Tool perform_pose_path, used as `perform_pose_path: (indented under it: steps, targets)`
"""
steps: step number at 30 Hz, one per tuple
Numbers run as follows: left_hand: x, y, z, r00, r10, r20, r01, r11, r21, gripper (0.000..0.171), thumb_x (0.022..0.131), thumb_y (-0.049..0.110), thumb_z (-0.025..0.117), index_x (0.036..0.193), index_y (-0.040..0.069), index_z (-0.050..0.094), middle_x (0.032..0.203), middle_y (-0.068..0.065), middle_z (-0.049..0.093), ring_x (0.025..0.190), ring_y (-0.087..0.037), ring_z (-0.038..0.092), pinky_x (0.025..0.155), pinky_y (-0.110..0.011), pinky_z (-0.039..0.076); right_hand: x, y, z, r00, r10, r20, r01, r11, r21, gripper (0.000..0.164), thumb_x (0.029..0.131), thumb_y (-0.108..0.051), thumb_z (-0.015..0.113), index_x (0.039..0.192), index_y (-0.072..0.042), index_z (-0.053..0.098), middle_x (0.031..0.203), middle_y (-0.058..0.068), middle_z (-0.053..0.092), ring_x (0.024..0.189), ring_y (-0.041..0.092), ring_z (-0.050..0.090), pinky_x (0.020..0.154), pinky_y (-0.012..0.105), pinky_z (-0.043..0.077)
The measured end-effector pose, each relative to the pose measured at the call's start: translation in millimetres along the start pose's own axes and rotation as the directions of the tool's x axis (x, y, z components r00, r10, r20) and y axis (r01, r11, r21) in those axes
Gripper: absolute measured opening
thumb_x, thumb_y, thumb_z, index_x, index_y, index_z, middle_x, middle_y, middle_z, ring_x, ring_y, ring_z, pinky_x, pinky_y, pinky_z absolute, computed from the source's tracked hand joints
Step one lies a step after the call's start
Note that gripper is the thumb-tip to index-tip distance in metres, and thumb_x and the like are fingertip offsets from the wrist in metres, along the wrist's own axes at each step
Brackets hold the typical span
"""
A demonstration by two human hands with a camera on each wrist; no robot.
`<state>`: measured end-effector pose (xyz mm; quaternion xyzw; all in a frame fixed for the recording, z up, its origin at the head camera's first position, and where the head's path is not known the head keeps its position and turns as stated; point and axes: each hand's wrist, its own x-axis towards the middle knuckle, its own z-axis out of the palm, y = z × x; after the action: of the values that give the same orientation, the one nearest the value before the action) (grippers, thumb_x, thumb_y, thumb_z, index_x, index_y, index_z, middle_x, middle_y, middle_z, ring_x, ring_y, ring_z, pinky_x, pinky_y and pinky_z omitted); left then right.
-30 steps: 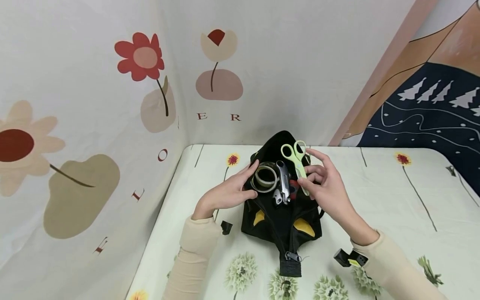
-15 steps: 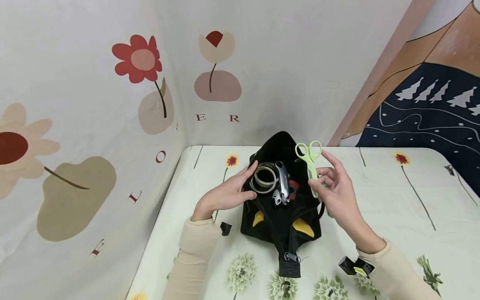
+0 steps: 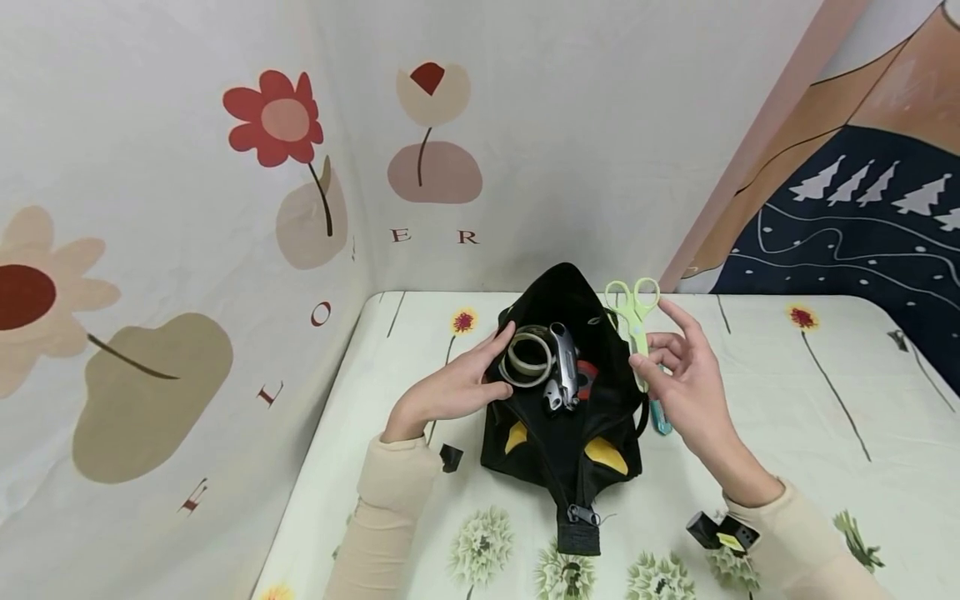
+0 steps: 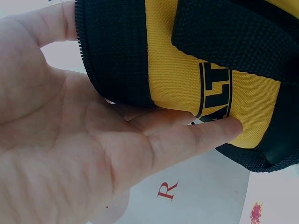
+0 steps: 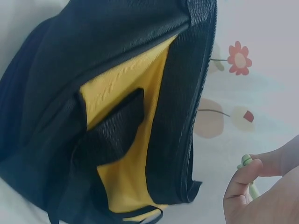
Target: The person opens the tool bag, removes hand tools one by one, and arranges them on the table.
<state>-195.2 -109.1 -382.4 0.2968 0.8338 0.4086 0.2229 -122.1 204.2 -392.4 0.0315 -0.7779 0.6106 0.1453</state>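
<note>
A black and yellow tool bag (image 3: 525, 442) sits on the table with its mouth unzipped. My left hand (image 3: 457, 385) holds the bag's left rim, thumb at the edge and fingers along the outer yellow side (image 4: 177, 88). Pale green scissors (image 3: 637, 333) are pinched between thumb and fingers of my right hand (image 3: 693, 383), handles up, just off the bag's right rim. In the bag lie rolls of tape (image 3: 546, 358), a silver multi-tool (image 3: 566, 367) and a red and black item (image 3: 587, 379), partly hidden.
A teal tool (image 3: 660, 418) lies on the table right of the bag, partly behind my right hand. The flower-printed table (image 3: 780, 400) extends right. Printed fabric walls (image 3: 585, 150) stand at the back and left.
My right hand has moved right with the scissors, from over the bag's mouth to beyond its right rim. The teal tool behind it has come into view. My left hand has stayed.
</note>
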Motion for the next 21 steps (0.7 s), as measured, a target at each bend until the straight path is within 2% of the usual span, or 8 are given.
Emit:
perform_pose_path:
  steps: [3,5,7,10,12,17,21]
  targets:
    - [-0.6,-0.3,-0.2,1.0,-0.003,-0.002,0.003,1.0,0.001,0.092,0.106,0.014,0.059,0.18,0.013,0.004,0.185,-0.015,0.001,0.087,-0.024,0.06,0.111,-0.046,0.037,2,2,-6,1.0,0.001,-0.016,-0.001,1.0,0.0,0.082,0.102,0.014,0.068,0.173,-0.007,0.033,0.11,-0.005,0.067,0.077,0.003,0.062,0.056,0.02,0.048]
    - [-0.8,-0.3,-0.2,1.0,0.0,-0.006,0.0,1.0,0.001,0.092,0.106,0.014,0.059,0.18,0.013,0.005,0.185,-0.015,0.002,0.112,-0.027,0.063,0.112,-0.047,0.037,3,4,-11,1.0,0.004,-0.025,-0.004,1.0,-0.007,0.082,0.102,0.014,0.068,0.173,-0.006,0.033,0.11,-0.006,0.067,0.077,0.003,0.062,0.057,0.02,0.048]
    - [-0.8,-0.2,-0.3,1.0,0.001,-0.006,-0.001,1.0,-0.001,0.092,0.106,0.014,0.059,0.18,0.013,0.005,0.185,-0.016,0.002,0.127,-0.032,0.059,0.112,-0.047,0.036,4,8,-17,0.999,0.009,-0.034,-0.01,1.0,-0.017,0.082,0.102,0.013,0.068,0.173,-0.006,0.032,0.109,-0.006,0.068,0.077,0.003,0.062,0.057,0.019,0.049]
    - [-0.6,-0.3,-0.2,1.0,0.001,-0.009,-0.001,1.0,0.0,0.092,0.106,0.014,0.059,0.18,0.013,0.005,0.185,-0.016,0.002,0.146,-0.032,0.046,0.113,-0.046,0.036,5,15,-27,0.998,0.016,-0.053,-0.02,0.998,-0.062,0.081,0.103,0.012,0.067,0.173,-0.006,0.031,0.108,-0.008,0.068,0.076,0.002,0.062,0.058,0.018,0.049]
    - [-0.6,-0.4,0.0,1.0,-0.001,-0.007,0.001,1.0,0.001,0.092,0.105,0.014,0.059,0.18,0.013,0.005,0.185,-0.015,0.002,0.146,-0.033,0.046,0.113,-0.047,0.035,5,21,-34,0.998,0.024,-0.065,-0.03,0.995,-0.096,0.082,0.103,0.012,0.067,0.174,-0.006,0.03,0.108,-0.011,0.067,0.075,0.001,0.061,0.058,0.018,0.049]
    - [-0.3,-0.4,0.7,1.0,0.0,-0.009,0.0,1.0,-0.001,0.092,0.105,0.012,0.059,0.179,0.013,0.005,0.185,-0.015,0.002,0.165,-0.028,0.025,0.118,-0.048,0.033,4,38,-52,0.996,0.043,-0.081,-0.057,0.982,-0.181,0.086,0.104,0.01,0.069,0.176,-0.006,0.025,0.107,-0.016,0.063,0.074,-0.001,0.061,0.059,0.018,0.05]
    - [0.2,-0.8,1.0,1.0,0.005,-0.011,-0.005,1.0,-0.003,0.092,0.105,0.012,0.059,0.179,0.012,0.005,0.185,-0.015,0.002,0.17,-0.027,0.014,0.122,-0.05,0.032,4,51,-63,0.994,0.058,-0.088,-0.077,0.967,-0.243,0.086,0.103,0.009,0.07,0.175,-0.003,0.023,0.105,-0.018,0.063,0.073,-0.004,0.062,0.058,0.017,0.05]
